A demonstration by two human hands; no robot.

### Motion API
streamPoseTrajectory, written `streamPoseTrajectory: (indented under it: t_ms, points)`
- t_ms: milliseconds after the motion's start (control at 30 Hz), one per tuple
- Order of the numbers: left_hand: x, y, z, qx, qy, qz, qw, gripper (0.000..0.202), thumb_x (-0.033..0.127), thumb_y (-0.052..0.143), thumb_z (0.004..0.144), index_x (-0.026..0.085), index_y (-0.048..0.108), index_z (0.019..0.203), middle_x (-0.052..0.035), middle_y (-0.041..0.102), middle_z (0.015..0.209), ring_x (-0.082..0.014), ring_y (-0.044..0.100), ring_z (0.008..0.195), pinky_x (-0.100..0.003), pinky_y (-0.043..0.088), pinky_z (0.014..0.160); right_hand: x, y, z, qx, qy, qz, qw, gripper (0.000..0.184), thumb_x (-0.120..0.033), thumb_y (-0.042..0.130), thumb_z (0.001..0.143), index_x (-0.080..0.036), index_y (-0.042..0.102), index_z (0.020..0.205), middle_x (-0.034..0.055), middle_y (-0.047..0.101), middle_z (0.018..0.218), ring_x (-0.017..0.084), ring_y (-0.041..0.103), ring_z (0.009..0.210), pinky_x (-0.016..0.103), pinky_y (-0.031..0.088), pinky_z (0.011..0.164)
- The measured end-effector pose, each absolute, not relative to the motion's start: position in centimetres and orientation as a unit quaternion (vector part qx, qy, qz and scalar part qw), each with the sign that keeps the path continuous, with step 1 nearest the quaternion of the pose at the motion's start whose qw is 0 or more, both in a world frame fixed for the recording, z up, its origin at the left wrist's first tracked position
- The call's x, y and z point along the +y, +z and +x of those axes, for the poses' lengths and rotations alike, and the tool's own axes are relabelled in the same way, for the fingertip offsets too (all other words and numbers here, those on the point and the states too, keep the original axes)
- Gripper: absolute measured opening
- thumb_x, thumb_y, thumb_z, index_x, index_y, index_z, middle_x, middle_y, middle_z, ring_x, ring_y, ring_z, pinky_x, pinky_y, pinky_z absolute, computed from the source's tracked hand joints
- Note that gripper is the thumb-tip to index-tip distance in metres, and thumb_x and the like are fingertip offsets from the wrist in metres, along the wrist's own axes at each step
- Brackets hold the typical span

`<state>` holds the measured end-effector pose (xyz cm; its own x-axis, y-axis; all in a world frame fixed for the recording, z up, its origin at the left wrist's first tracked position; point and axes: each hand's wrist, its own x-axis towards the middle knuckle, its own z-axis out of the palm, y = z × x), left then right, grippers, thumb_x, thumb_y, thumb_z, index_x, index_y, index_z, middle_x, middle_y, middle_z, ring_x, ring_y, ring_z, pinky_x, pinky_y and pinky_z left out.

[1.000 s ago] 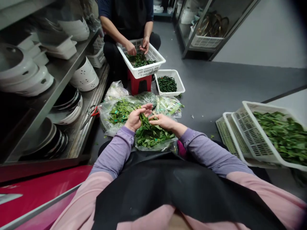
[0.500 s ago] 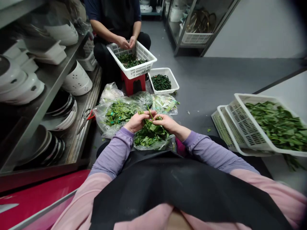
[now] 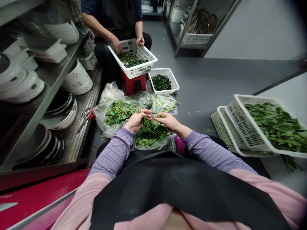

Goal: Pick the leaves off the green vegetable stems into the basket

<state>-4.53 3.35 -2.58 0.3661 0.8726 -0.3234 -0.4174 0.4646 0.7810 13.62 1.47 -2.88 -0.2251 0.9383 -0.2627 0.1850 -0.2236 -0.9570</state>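
Observation:
My left hand (image 3: 137, 119) and my right hand (image 3: 167, 120) meet over a heap of leafy greens (image 3: 151, 133) that lies on a clear plastic bag in front of my lap. Both hands have their fingers curled on a green stem between them. To the left of the heap lies a plastic bag of trimmed stems (image 3: 118, 112). A white basket (image 3: 249, 127) at my right holds picked leaves (image 3: 279, 126).
A person sits opposite with both hands at a white basket of greens (image 3: 144, 67) on a red stool (image 3: 132, 85). A smaller white basket (image 3: 174, 83) stands beside it. Steel shelves with white dishes (image 3: 78, 76) run along the left; scissors (image 3: 86, 116) lie on the lowest shelf.
My hands have drawn closer together and dropped slightly onto the heap. The person opposite has spread their hands apart to the basket's edges.

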Motion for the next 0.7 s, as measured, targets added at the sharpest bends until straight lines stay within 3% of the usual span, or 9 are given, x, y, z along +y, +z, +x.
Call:
streamPoseTrajectory:
  t_ms: [133,233,467,600,700]
  points:
    - [3.2,-3.1,-4.0,0.418,0.438,0.253,0.754,0.021,0.002,0.047,0.063,0.009,0.063,0.075,-0.0019,0.062,0.060,-0.0094,0.057,0.056,-0.025,0.046,0.066,0.4,-3.0,12.2,-0.672,0.421,-0.497,0.353,0.026,-0.037,0.060,0.071,-0.017,0.064,0.088,0.0040,0.066,0.089,0.017,0.057,0.082,0.031,0.040,0.082]
    - [2.9,-3.4,-3.7,0.412,0.423,0.235,0.772,0.023,0.004,0.048,0.065,0.010,0.064,0.080,-0.0042,0.065,0.067,-0.0117,0.060,0.063,-0.027,0.046,0.071,-0.2,-3.1,11.2,-0.683,0.397,-0.484,0.377,0.032,-0.035,0.059,0.073,-0.019,0.061,0.101,0.0051,0.064,0.102,0.017,0.058,0.088,0.031,0.041,0.085]
    - [2.9,-2.8,-3.8,0.384,0.444,0.272,0.763,0.026,0.004,0.050,0.062,0.008,0.065,0.083,-0.0052,0.067,0.072,-0.0123,0.061,0.068,-0.029,0.045,0.079,0.9,-3.4,11.0,-0.657,0.390,-0.516,0.388,0.025,-0.038,0.054,0.074,-0.017,0.065,0.083,0.0058,0.065,0.088,0.017,0.058,0.084,0.030,0.041,0.082]
    - [4.2,-2.6,-5.5,0.444,0.519,0.236,0.691,0.025,0.008,0.050,0.069,0.010,0.061,0.091,-0.0008,0.061,0.061,-0.0100,0.057,0.054,-0.027,0.047,0.064,2.7,-2.8,13.8,-0.523,0.378,-0.600,0.473,0.029,-0.040,0.048,0.075,-0.016,0.061,0.083,0.0023,0.060,0.074,0.014,0.052,0.066,0.028,0.042,0.067]
    - [4.0,-2.3,-5.9,0.459,0.513,0.337,0.642,0.022,0.023,0.057,0.075,0.011,0.062,0.093,0.0041,0.052,0.051,-0.0049,0.043,0.039,-0.021,0.039,0.048,3.0,-2.1,15.0,-0.586,0.328,-0.593,0.445,0.022,-0.036,0.051,0.071,-0.017,0.061,0.077,0.0026,0.060,0.074,0.015,0.052,0.070,0.029,0.040,0.071]
